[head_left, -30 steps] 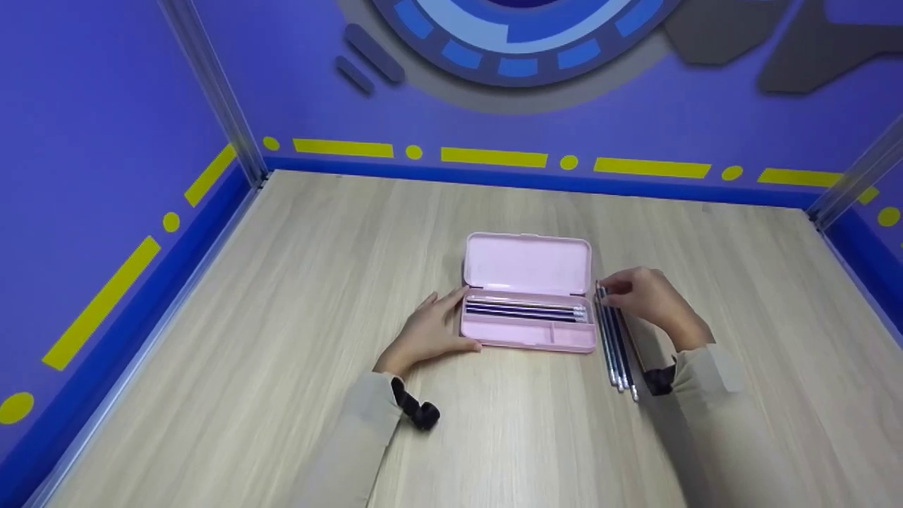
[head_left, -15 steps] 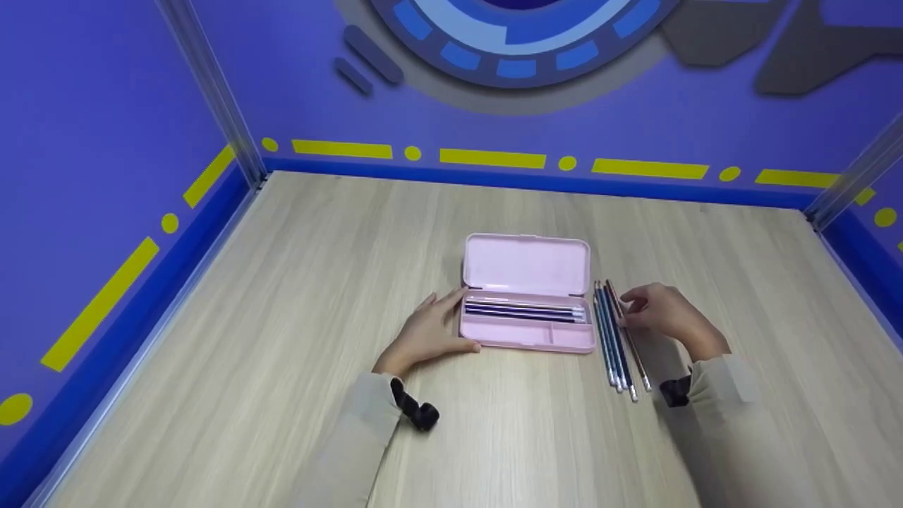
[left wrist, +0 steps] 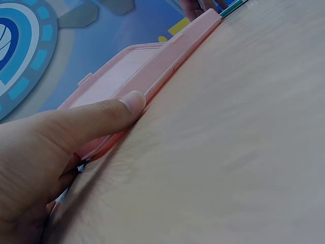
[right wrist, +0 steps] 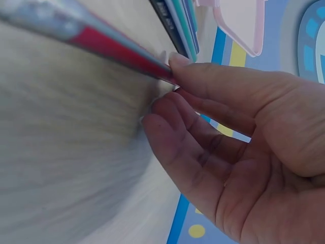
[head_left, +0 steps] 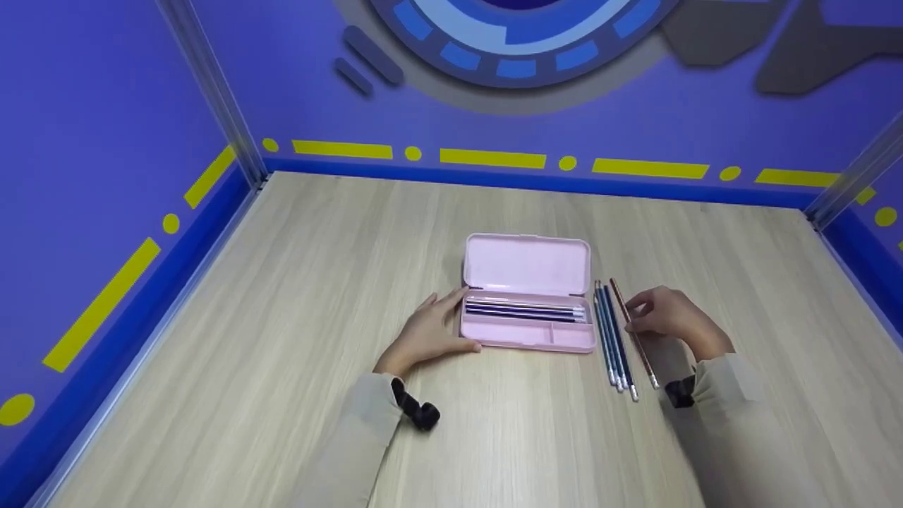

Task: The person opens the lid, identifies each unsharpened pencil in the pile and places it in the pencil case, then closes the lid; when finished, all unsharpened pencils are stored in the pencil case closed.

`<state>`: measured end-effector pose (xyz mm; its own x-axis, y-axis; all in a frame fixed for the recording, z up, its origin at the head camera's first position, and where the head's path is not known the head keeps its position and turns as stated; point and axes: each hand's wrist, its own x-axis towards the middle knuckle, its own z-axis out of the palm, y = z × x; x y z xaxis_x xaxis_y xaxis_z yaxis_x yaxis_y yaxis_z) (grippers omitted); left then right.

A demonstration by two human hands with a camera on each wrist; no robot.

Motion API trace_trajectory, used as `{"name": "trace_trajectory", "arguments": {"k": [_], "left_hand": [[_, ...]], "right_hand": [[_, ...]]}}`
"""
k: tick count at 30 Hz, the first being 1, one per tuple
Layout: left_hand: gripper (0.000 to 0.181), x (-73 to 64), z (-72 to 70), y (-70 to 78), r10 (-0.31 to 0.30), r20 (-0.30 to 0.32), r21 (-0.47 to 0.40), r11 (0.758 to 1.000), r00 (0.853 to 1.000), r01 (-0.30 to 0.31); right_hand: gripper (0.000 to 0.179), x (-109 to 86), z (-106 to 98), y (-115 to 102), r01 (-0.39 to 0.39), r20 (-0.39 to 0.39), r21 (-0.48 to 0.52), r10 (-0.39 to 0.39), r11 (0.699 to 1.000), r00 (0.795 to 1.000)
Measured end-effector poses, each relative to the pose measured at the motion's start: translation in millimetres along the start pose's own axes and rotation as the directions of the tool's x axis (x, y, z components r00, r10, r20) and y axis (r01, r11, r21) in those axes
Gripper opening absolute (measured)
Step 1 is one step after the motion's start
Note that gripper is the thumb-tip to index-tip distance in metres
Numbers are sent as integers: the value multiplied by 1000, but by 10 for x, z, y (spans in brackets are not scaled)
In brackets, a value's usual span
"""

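Note:
A pink pencil case [head_left: 528, 339] lies with its lid up, several dark pencils [head_left: 522, 310] in its long rear compartment. My left hand [head_left: 427, 335] grips the case's left end, thumb along the front wall in the left wrist view and the other fingers at the far side. To the right of the case, my right hand [head_left: 670, 317] pinches a red pencil [head_left: 638, 346] between thumb and fingertips. In the right wrist view that pencil [right wrist: 122, 51] slants past the thumb tip, its silvery end toward the camera. Several blue and dark pencils [head_left: 612, 346] lie side by side between the case and the red one.
The wood-grain table [head_left: 338, 247] carries the case and pencils. Blue panels with yellow marks [head_left: 494, 156] stand at the back and sides, joined by metal posts [head_left: 219, 92]. A black strap [head_left: 420, 413] hangs at the left wrist, another [head_left: 681, 391] at the right.
My right hand has moved right and toward me from the top of the pencil bunch. The red pencil has shifted right, apart from the others. The left hand and the case stay put.

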<state>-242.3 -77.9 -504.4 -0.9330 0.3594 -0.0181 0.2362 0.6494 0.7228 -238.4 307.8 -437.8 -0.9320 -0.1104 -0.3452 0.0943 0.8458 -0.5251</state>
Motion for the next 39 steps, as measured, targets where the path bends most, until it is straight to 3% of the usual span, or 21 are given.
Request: {"name": "trace_trajectory", "arguments": {"k": [7,19,27,39], "left_hand": [[105,-6,-12,9,34,-4,12,999,999,-34],[105,10,-4,4,22,-6,13,1000,1000,-22],[105,2,-5,9,8,-2,11,1000,1000,-8],[103,-5,-7,4,40,-4,18,999,999,-40]], "right_hand": [[51,17,6,16,5,-19,25,-4,1000,1000],[54,35,-8,77,-18,16,131,17,991,1000],[48,18,-3,141,2,-36,155,4,988,999],[44,-19,-60,104,61,-103,143,-47,988,994]]}}
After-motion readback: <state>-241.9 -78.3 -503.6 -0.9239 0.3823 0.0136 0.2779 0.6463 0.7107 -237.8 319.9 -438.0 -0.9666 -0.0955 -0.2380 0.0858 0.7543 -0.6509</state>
